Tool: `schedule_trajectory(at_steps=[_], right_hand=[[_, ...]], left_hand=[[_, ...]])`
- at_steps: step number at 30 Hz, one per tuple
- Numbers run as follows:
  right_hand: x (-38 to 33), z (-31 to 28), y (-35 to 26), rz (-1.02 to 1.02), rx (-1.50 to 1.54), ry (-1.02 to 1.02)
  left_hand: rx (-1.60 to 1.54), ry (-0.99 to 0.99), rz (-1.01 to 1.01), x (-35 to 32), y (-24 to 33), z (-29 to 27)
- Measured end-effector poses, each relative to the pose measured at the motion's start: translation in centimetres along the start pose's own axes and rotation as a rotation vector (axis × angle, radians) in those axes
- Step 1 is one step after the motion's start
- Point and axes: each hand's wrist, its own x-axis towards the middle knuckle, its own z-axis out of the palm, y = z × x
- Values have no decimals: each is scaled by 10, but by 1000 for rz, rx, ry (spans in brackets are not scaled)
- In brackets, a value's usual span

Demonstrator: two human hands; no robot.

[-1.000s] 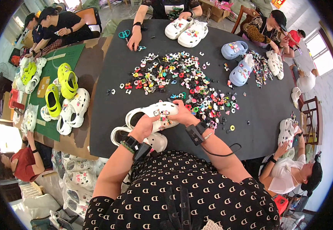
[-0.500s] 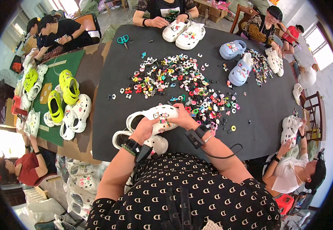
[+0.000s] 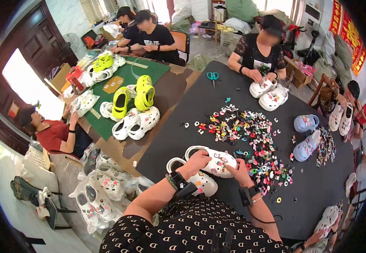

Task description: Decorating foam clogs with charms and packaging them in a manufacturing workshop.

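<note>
The white clog (image 3: 216,161), with round vent holes and small colourful charms on its upper, is held between the left hand (image 3: 198,161), near its foot opening, and the right hand (image 3: 240,173), at its toe; the toe points to about four o'clock. Just beside it at seven o'clock sits a second white clog (image 3: 205,185), toe likewise toward four, also charm-dotted. Loose multicoloured charms (image 3: 248,130) lie scattered from twelve round to four o'clock.
</note>
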Motion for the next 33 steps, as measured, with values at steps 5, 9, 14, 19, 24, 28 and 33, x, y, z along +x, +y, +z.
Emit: schedule_trajectory(at_steps=[5, 9, 14, 19, 24, 28, 33], right_hand=[[5, 20, 9, 35, -130, -96], [11, 35, -2, -177, -310, -30], [10, 19, 4, -85, -321, -67], [-26, -8, 16, -125, -292, -21], [-63, -32, 33, -38, -254, -17], [-93, -40, 43, -30, -284, 38], [-115, -38, 58, 1, -314, 14]], left_hand=[[224, 157, 150, -16, 4, -13], [550, 166, 447, -24, -1, -56], [209, 249, 262, -72, 37, -54], [683, 216, 199, -96, 10, -52], [737, 273, 267, -94, -18, -29], [794, 255, 262, -77, -22, -25], [945, 224, 111, -51, -30, -36]])
